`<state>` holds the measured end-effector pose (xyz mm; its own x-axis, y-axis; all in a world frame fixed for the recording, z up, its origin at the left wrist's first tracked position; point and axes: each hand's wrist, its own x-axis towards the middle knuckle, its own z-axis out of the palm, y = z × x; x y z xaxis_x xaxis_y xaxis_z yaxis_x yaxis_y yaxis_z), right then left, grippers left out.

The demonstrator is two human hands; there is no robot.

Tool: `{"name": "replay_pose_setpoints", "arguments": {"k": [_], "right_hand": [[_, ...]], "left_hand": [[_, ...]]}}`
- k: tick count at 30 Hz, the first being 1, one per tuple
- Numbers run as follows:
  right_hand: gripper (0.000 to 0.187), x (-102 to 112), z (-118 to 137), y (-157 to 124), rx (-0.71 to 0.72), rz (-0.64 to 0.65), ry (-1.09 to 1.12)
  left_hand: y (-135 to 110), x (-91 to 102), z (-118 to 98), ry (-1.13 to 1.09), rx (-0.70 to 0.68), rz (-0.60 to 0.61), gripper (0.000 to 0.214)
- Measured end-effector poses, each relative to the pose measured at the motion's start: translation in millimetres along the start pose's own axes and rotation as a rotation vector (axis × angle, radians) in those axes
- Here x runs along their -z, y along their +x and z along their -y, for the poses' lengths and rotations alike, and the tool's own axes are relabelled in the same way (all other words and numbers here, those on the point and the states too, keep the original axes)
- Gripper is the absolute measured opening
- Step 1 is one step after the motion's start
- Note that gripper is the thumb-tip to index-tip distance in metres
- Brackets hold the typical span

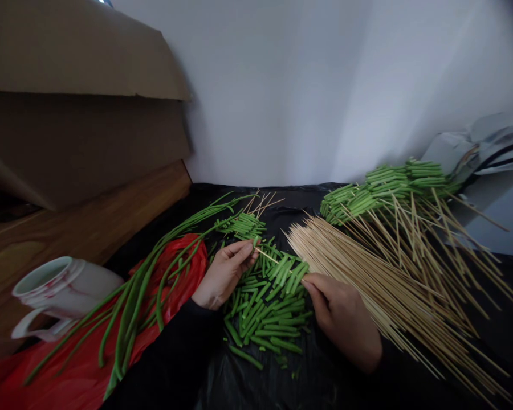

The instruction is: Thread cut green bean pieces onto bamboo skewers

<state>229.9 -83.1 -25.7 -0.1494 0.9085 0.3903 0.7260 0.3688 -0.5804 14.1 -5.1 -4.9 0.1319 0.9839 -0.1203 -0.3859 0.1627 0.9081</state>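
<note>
My right hand (344, 316) is closed around the lower end of a bamboo skewer (267, 255). Several cut green bean pieces (288, 272) sit side by side across that skewer, close to my right fingers. At its far tip, my left hand (231, 267) pinches with thumb and forefinger, and a short green bean piece (255, 241) shows at the fingertips. Beneath both hands spreads a loose pile of cut green beans (267, 324). Just beyond my left hand lie filled skewers (243, 226) with their bare sticks pointing away.
A large bundle of bare skewers (367, 273) lies to the right. Behind it, filled bean skewers (385, 185) are stacked by the wall. On the left are long uncut beans (130, 310), a red plastic bag (179, 302), a white mug (74, 290) and a cardboard box (81, 125).
</note>
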Motion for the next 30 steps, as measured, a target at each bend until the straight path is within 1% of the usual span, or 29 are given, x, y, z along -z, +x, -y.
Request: {"name": "replay_pose_setpoints", "arguments": {"k": [3,7,9,11,12,14,15,18,19,21,23,25,28,30], "right_hand": [[0.026,0,0,0,-0.005,0.013,0.011],[0.027,-1,0,0,-0.009,0.014,0.012],[0.027,-1,-1,0,-0.007,0.005,0.011],[0.027,-1,-2,0,-0.002,-0.024,0.022],[0.027,0,-2,1,0.000,-0.048,0.031],[0.026,1,-3,2,0.008,-0.104,0.052],[0.025,2,-3,3,0.013,-0.128,0.057],[0.024,4,-4,5,0.018,-0.157,0.046],[0.024,5,-5,6,0.018,-0.158,0.041],[0.024,5,-6,6,0.018,-0.159,0.036],[0.024,4,-7,6,0.016,-0.165,0.031],[0.024,4,-7,6,0.012,-0.161,0.024],[0.024,4,-7,6,0.014,-0.155,0.022],[0.024,4,-7,6,0.013,-0.156,0.027]], "left_hand": [[1,1.6,0,-0.013,0.003,-0.030,0.021],[2,3.4,1,-0.013,0.026,-0.023,0.021],[3,3.9,2,-0.015,0.014,-0.045,0.028],[4,4.0,4,0.033,-0.024,-0.081,0.035],[4,3.7,6,0.093,-0.051,-0.089,0.035],[4,2.6,12,0.318,-0.140,-0.070,0.026],[3,1.8,14,0.475,-0.212,-0.053,0.023],[-1,-0.8,22,0.995,-0.503,-0.003,0.011],[-2,-1.5,24,1.132,-0.583,0.026,0.010],[-4,-2.7,28,1.315,-0.671,0.094,0.012],[-5,-3.7,30,1.411,-0.702,0.123,0.016],[-5,-4.8,31,1.466,-0.714,0.133,0.015],[-6,-6.8,30,1.488,-0.701,0.147,0.009],[-6,-8.0,29,1.479,-0.670,0.128,0.012]]}}
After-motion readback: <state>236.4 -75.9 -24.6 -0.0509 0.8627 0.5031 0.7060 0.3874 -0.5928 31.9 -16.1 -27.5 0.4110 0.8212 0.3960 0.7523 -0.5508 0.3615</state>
